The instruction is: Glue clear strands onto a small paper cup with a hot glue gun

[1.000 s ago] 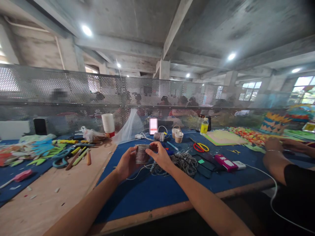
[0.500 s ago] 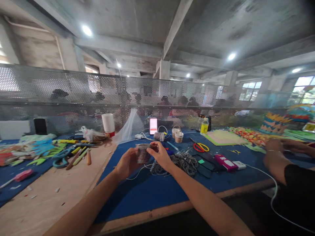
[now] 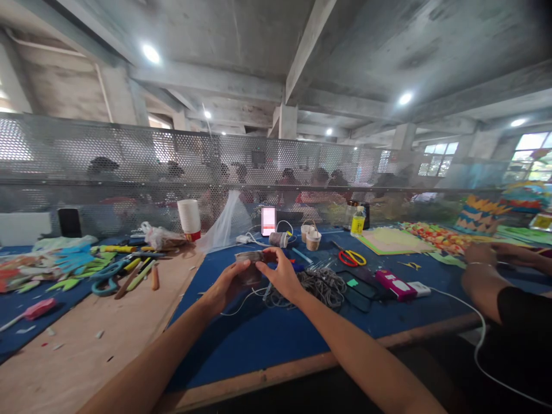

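Observation:
Both my hands hold a small cup wrapped in grey cord [image 3: 249,265] above the blue mat [image 3: 276,336]. My left hand [image 3: 226,286] cups it from the left and below, thumb over its rim. My right hand [image 3: 280,273] pinches its right rim with fingertips. A thin cord runs from the cup down to a loose pile of grey cord [image 3: 321,286] lying just right of my right hand.
Scissors [image 3: 352,257], a pink box [image 3: 395,284] and a dark phone lie to the right; a lit phone [image 3: 268,221], cord spool and small baskets [image 3: 311,236] behind. Tools and paper cut-outs clutter the left. Another person's hands [image 3: 487,260] work at far right. A perforated metal screen backs the table.
The cup has tilted slightly and sunk a little in my hands; my left thumb has moved up onto its rim. The rest of the table is unchanged.

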Demonstrator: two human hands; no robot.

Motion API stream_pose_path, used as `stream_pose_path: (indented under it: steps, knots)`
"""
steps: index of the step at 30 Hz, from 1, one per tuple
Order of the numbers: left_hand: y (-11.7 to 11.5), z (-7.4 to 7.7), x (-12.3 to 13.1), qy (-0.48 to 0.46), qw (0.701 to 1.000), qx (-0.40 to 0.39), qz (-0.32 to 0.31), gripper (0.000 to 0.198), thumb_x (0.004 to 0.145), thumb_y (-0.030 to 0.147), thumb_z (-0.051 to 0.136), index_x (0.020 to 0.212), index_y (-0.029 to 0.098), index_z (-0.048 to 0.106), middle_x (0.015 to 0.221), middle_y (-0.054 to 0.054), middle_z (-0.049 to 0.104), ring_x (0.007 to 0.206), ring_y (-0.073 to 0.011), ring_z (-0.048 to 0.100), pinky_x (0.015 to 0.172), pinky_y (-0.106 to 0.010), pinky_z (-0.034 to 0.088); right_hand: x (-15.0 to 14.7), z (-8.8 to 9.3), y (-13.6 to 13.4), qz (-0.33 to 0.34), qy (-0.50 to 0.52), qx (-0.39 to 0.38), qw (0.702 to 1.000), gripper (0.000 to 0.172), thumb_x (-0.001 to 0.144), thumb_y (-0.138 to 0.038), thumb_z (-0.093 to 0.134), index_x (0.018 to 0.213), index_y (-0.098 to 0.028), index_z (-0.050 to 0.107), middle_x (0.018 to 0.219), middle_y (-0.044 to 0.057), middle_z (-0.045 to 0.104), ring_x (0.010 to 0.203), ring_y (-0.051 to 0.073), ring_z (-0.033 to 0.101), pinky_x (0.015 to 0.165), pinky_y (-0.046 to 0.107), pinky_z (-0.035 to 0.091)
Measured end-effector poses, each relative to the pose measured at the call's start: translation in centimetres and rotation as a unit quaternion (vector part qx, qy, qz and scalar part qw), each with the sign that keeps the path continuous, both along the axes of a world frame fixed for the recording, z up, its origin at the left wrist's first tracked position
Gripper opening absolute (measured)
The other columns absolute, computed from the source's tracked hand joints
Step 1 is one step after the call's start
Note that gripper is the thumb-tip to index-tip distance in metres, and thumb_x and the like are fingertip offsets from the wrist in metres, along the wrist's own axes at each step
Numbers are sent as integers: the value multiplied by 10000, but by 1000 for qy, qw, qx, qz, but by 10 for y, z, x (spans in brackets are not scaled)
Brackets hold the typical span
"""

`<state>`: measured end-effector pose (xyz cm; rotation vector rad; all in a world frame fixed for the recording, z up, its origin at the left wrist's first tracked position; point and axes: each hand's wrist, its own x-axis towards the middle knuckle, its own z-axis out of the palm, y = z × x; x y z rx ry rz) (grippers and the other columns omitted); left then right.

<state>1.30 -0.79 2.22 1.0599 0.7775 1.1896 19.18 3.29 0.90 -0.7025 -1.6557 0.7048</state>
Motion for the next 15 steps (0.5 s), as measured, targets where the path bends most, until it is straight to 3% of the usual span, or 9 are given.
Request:
stream_pose_path:
  steps: [7,15]
  knots:
    - [-1,2,5,-27,999,11,27,482,820,351,815,1247,153,709,1227,-157,761,1127,-340,719,942,-433,562,0,-2,-1,-56,-29,45,997,323,865,-300,752,1134,-214,595,1098,75,722,993,223,715,961,400,572]
    - [6,-7,3,-30,998,44,15,470,854,428,756,1228,145,730,1167,-128,781,1121,-317,712,997,-418,532,-2,-6,-1,-97,-84,85,988,318,858,-233,760,1124,-210,586,1085,62,694,997,223,698,962,405,551]
